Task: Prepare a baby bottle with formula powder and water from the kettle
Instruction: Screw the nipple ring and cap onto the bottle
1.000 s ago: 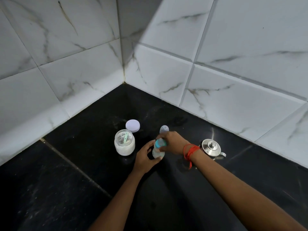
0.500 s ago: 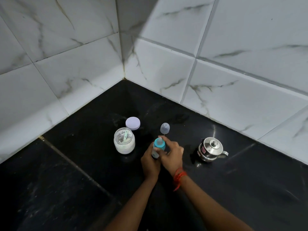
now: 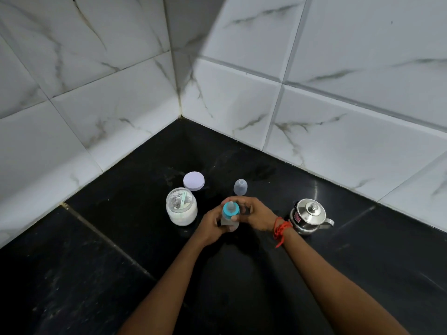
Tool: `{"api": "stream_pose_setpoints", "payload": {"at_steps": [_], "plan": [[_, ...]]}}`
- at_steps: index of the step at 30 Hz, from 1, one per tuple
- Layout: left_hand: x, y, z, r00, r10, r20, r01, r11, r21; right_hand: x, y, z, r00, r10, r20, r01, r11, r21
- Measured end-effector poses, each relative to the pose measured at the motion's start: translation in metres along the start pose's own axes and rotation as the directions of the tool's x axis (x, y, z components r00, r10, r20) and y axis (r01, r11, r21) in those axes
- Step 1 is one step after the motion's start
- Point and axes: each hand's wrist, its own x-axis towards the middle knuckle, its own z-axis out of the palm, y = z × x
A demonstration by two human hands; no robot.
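Both hands: wrapped on the bottle [image 3: 229,217], front and centre on the black counter [image 3: 362,274], between jar and kettle.
Bottle: upright, teal collar and clear teat on top, body looks pale and cloudy. Can't tell how full, fingers cover most of it.
Left hand [image 3: 211,226]: closed round the lower body. Probably just bracing it so it doesn't spin or tip.
Right hand [image 3: 254,215]: curled over the collar, fingers pinching the teal ring. Looks like twisting the top, though can't tell from here if that's on or off. Red thread [image 3: 280,228] tied at that wrist.
Cap [image 3: 240,187]: clear dome, standing on the counter just behind the bottle, clear of the hands. Guessing parked there, close by, to go back on last.
Jar [image 3: 182,206]: open, left of the bottle, near but not touching. White powder inside, maybe over half full, with a pale green scoop [image 3: 183,201] stuck in it. Handy spot for scooping.
Lid [image 3: 193,181]: lilac, flat on the counter right behind the jar.
Kettle [image 3: 309,216]: small steel one, lid on, right of the bottle by the right wrist. Contents hidden.
Corner: marbled white wall tiles [image 3: 338,129] on both sides.
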Motion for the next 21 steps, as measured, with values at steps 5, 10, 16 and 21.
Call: {"api": "stream_pose_setpoints", "payload": {"at_steps": [5, 10, 16, 21], "plan": [[-0.013, 0.008, 0.027, 0.968, 0.01, -0.249, -0.031, 0.996, -0.078, -0.012, 0.011, 0.035, 0.945, 0.031, -0.325, -0.013, 0.998, 0.057], [-0.028, 0.028, 0.055, 0.857, -0.032, -0.514, -0.034, 0.993, -0.117, -0.01, 0.004, 0.08, 0.742, 0.1, -0.664, -0.241, 0.962, -0.125], [-0.033, 0.021, 0.049, 0.851, 0.02, -0.524, -0.032, 0.999, -0.015, -0.009, 0.01, 0.086, 0.755, 0.108, -0.647, -0.149, 0.989, -0.009], [-0.019, 0.012, 0.012, 0.979, 0.016, -0.202, -0.018, 1.0, -0.005, -0.004, 0.004, 0.041, 0.931, -0.003, -0.365, -0.057, 0.986, -0.156]]}}
